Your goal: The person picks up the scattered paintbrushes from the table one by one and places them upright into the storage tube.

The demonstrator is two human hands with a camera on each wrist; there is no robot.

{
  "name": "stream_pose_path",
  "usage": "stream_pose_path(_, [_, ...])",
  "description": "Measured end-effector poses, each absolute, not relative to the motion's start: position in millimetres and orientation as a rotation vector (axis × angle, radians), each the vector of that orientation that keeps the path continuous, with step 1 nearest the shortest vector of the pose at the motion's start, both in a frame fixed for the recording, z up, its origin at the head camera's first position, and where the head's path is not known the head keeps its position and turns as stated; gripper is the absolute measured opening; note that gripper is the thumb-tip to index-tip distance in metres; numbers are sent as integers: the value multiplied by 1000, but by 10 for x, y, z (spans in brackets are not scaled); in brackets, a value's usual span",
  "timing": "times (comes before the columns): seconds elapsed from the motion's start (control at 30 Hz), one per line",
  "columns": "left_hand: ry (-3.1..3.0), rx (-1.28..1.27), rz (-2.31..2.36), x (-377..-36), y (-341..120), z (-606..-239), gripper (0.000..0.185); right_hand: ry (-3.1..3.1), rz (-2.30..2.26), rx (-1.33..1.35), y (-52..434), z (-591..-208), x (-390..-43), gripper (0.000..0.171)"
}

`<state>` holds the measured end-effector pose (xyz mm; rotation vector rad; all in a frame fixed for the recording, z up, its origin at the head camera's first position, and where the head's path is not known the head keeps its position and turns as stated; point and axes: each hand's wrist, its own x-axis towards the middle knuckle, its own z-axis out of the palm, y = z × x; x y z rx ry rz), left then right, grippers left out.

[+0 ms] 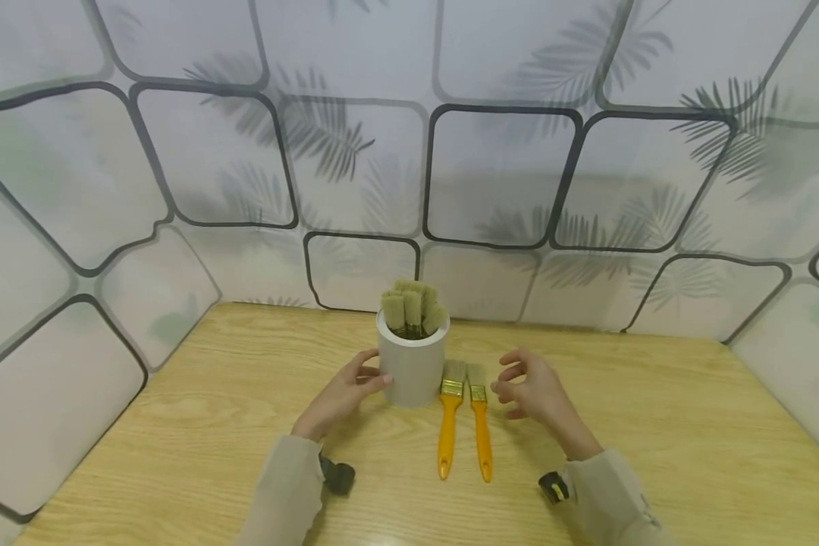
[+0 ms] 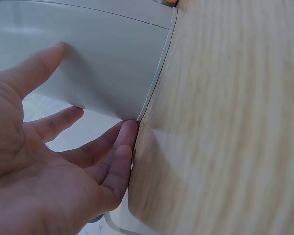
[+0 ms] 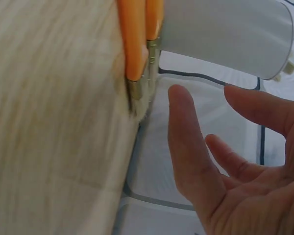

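Note:
A white cylindrical pot [image 1: 412, 371] stands on the table, holding several paintbrushes [image 1: 412, 302] with pale bristles up. My left hand [image 1: 344, 394] is at the pot's left side, low down; its thumb [image 2: 41, 68] lies along the wall and the fingertips come to the side and base. Two paintbrushes with orange handles lie right of the pot, bristles pointing away: a wider one [image 1: 447, 432] and a narrower one [image 1: 482, 440]. Just right of the narrower brush is my right hand [image 1: 535, 390], its fingers loosely bent and apart from the thumb, holding nothing.
The wood-grain table [image 1: 246, 425] reaches back to a patterned wall covering [image 1: 498, 178] close behind the pot. Similar covering rises on the left and right. Dark wrist-worn devices show at the left wrist [image 1: 337, 478] and right wrist [image 1: 553, 487].

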<state>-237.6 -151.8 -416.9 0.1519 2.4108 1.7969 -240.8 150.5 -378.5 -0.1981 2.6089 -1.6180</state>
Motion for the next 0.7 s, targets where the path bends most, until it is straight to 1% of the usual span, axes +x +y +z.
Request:
stream_pose_path(0.37, [2443,161,1758,-2361,-1511,-4137,66,2431,-1599,-139,1509,-3972,-2460,51])
stream_pose_path(0.6, [2433,146,1788,-2379,-1517,-4152,65,2425,-1532,-120,1437,-3985,-2486,63])
stream_pose_path(0.7, [2426,153,1784,-2383,-1517,-4158,66,2431,-1501,-123,1403,-3995,-2483,64])
